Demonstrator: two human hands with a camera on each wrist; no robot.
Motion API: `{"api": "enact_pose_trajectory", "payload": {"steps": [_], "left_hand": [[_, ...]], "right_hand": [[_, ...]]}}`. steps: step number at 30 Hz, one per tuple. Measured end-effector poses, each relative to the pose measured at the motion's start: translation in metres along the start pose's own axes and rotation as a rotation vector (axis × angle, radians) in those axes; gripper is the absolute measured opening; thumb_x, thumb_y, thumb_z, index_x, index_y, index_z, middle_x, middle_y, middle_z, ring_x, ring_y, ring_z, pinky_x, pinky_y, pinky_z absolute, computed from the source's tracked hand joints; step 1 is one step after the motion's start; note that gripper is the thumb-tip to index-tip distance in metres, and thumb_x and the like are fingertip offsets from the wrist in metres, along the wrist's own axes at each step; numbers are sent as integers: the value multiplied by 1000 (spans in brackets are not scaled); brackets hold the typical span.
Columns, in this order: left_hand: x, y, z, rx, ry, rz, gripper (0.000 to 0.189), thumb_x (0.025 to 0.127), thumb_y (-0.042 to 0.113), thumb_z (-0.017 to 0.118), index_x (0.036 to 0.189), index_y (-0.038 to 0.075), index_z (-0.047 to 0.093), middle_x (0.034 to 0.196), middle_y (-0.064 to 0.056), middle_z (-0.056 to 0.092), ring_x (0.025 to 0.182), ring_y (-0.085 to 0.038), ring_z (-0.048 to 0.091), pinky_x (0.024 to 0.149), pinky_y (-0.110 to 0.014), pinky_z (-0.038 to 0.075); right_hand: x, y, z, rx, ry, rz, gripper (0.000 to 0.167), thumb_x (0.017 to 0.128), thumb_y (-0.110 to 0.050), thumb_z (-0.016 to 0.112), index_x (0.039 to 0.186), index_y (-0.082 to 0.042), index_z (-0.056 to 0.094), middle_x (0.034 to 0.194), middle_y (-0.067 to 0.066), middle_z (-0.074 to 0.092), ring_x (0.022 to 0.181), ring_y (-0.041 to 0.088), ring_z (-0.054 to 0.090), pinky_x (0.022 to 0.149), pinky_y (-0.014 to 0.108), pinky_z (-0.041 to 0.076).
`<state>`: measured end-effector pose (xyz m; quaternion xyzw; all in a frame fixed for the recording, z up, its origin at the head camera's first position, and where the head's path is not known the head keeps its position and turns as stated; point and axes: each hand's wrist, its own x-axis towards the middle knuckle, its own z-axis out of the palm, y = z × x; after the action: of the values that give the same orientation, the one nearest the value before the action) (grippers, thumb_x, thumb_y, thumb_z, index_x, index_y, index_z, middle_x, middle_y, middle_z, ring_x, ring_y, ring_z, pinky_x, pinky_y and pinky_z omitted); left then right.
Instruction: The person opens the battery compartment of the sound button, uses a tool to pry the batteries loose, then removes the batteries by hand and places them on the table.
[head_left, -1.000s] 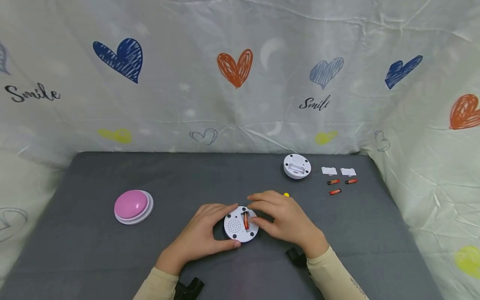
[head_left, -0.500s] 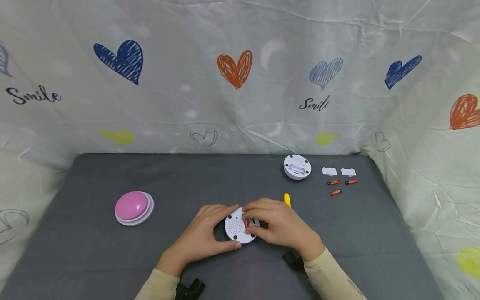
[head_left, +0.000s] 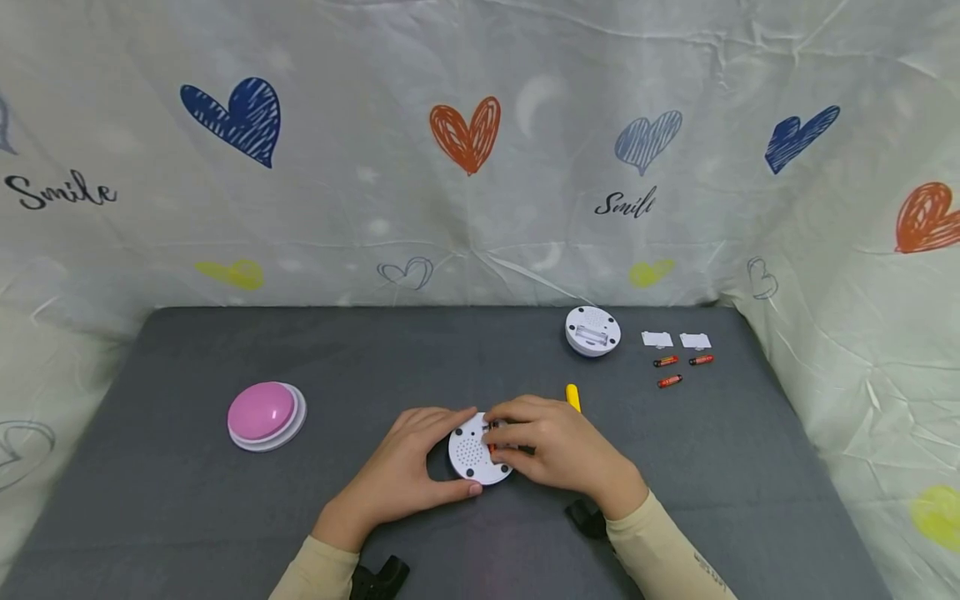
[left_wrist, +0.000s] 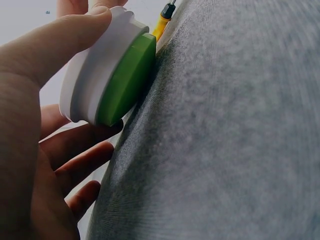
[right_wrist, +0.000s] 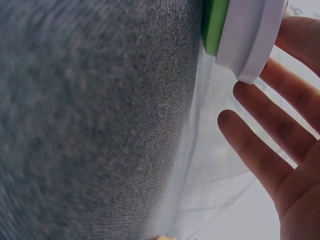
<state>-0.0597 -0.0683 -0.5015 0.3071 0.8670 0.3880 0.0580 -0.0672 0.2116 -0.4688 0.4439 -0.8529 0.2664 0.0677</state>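
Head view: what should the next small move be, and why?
Probably a light press by the right hand on the battery, to make sure it sits flat: that hand is right over it, hiding its fit, while the left hand grips the round white gadget, slot side up.
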Motion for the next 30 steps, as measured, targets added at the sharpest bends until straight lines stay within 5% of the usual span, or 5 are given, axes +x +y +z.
{"api": "enact_pose_trajectory", "payload": {"steps": [10, 30], "left_hand": [[0, 1, 0, 6, 7, 10, 90, 87, 66, 86, 161, 23, 57, 144, 9, 67, 139, -23, 56, 119, -60, 39], [1, 1, 1, 9, 3, -17, 91, 86, 67, 86, 162, 26, 56, 146, 8, 67, 141, -26, 54, 117, -62, 41]], "right_hand": [[2, -5, 2, -119, 32, 31, 16, 99, -22, 83, 115, -19, 85, 128, 2, 75, 112, 16, 72, 98, 33, 60], [3, -10, 1, -140, 10, 108, 20, 97, -23, 85, 116, -17, 85, 130, 2, 78, 112, 16, 74, 93, 33, 62]]}}
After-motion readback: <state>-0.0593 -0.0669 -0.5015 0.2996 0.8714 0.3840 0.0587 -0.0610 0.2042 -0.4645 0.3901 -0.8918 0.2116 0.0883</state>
